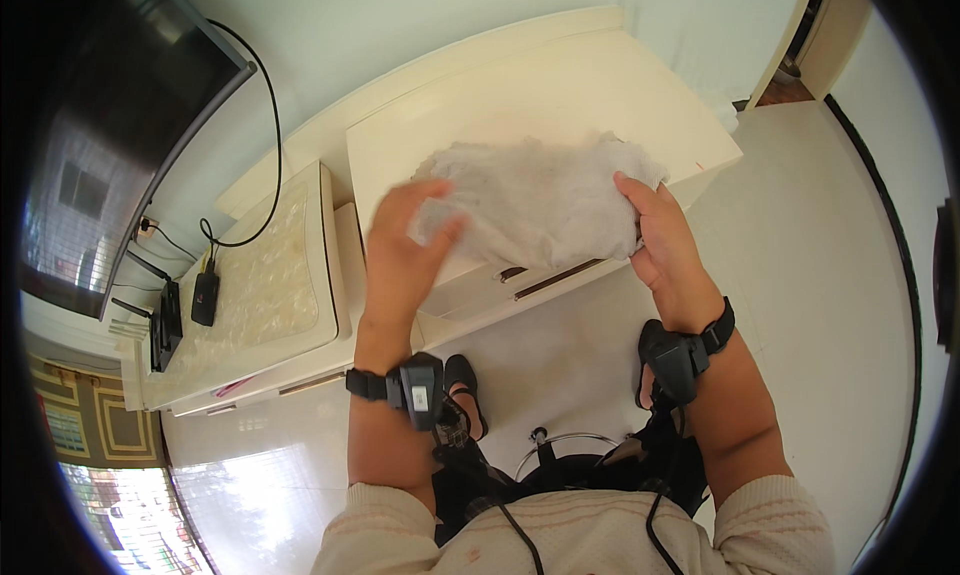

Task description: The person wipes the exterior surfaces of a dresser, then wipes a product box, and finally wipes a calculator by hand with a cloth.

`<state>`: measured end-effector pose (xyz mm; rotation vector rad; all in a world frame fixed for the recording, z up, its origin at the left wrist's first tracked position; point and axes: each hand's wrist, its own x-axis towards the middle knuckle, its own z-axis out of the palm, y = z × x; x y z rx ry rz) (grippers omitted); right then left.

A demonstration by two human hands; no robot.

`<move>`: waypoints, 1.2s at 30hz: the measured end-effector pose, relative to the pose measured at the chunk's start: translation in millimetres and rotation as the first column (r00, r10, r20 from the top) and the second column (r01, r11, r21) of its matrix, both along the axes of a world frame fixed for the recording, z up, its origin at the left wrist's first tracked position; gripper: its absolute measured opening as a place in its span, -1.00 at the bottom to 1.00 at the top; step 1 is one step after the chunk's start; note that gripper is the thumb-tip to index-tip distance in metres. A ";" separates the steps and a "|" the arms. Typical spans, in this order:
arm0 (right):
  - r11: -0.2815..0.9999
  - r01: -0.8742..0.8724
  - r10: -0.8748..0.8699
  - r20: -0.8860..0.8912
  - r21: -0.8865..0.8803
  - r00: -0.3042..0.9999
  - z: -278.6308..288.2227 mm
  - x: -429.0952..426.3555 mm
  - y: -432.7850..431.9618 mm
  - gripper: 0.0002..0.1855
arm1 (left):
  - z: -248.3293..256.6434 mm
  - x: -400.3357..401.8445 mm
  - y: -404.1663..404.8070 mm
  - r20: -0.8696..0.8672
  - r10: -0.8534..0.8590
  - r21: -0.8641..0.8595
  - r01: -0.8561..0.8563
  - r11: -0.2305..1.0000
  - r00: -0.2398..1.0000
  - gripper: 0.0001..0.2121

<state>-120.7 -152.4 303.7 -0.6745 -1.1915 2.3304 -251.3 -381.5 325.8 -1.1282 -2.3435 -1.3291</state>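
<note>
A light grey cloth, crumpled along its far edge, lies over the front part of a cream cabinet top and reaches its front edge. My right hand grips the cloth's right end, thumb on top and the other fingers partly hidden beneath it. At the cloth's left end is my left hand, slightly blurred, with thumb and fingers apart; whether it touches the fabric is unclear. Each wrist wears a black strapped device.
To the left stands a lower cabinet with a marbled top, bearing a black router and a small black box. A television and a looping black cable are above it. Drawers are below the cloth; a stool's metal ring is between my feet.
</note>
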 end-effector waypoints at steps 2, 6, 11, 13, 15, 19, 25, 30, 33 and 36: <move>0.997 -0.039 0.037 0.024 0.068 0.999 9.9 4.3 0.3 -0.37 | -10.2 5.9 -3.7 -0.071 -0.147 -0.205 0.129 0.970 0.987 -0.64; 0.931 -0.051 0.022 0.083 0.362 0.996 6.9 10.8 8.7 -0.25 | -4.4 14.8 2.1 0.014 -0.129 -0.455 0.121 0.882 0.992 -0.63; 0.624 0.140 -0.217 -0.002 0.769 0.976 4.4 8.6 22.0 -0.13 | 0.4 17.2 -2.8 -0.214 -0.092 -0.283 0.029 0.959 0.972 -0.79; 0.766 0.073 -0.067 -0.034 0.639 0.997 20.3 12.1 21.2 -0.16 | 2.5 15.8 -8.3 0.034 -0.018 -0.160 0.023 0.987 0.999 -0.79; 0.894 -0.132 0.194 -0.104 0.428 0.975 33.5 19.2 19.5 -0.23 | 14.3 27.9 0.3 0.426 -0.086 0.145 0.025 0.989 0.901 -0.76; 0.801 -0.212 0.316 -0.094 0.560 0.944 34.4 21.2 4.6 -0.44 | 43.7 52.3 10.5 0.786 -0.419 0.506 -0.083 0.859 0.456 -0.70; 0.743 -0.042 0.065 -0.010 0.668 0.998 40.7 23.8 22.6 -0.74 | 40.7 55.9 5.7 0.781 -0.376 0.436 -0.005 0.900 0.499 -0.72; 0.249 0.326 -0.196 -0.282 0.912 0.939 40.0 21.5 40.0 -0.70 | 35.7 52.3 5.7 0.621 -0.258 0.166 0.197 0.966 0.740 -0.68; 0.488 0.327 -0.217 -0.250 0.810 0.944 50.6 25.7 30.1 -0.68 | 36.9 53.9 8.6 0.668 -0.244 0.111 0.230 0.967 0.703 -0.66; 0.548 0.300 -0.227 -0.207 0.781 0.952 55.5 32.1 29.6 -0.73 | 46.2 60.3 13.1 0.566 -0.022 -0.246 0.195 0.949 0.824 -0.65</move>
